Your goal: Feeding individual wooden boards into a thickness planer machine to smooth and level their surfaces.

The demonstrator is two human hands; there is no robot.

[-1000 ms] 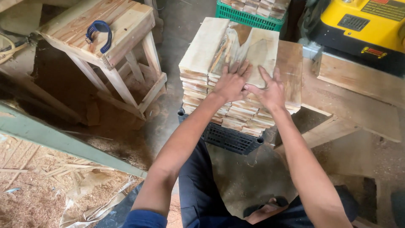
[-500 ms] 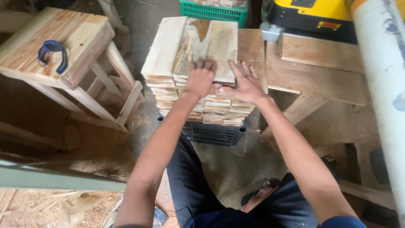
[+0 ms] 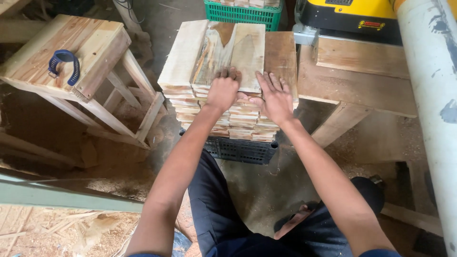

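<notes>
Two bare hands pressing on the top of a stack of short wooden boards.

The left hand (image 3: 223,92) is lying with its fingers curled over the near edge of a pale top board (image 3: 247,54), its grip narrow and closing on nothing, only touching the wood. The right hand (image 3: 274,98) is resting flat just beside it, fingers spread wide, palm down across the seam between the pale board and a darker board (image 3: 282,57) at the stack's right edge. Both forearms are reaching forward and slightly inward from the bottom of the view. The stack of boards (image 3: 228,116) is sitting directly under the hands, on a dark plastic crate (image 3: 240,150) on the floor. A wooden stool (image 3: 95,43) carrying a blue clamp (image 3: 64,64) is standing well apart to the left.
</notes>
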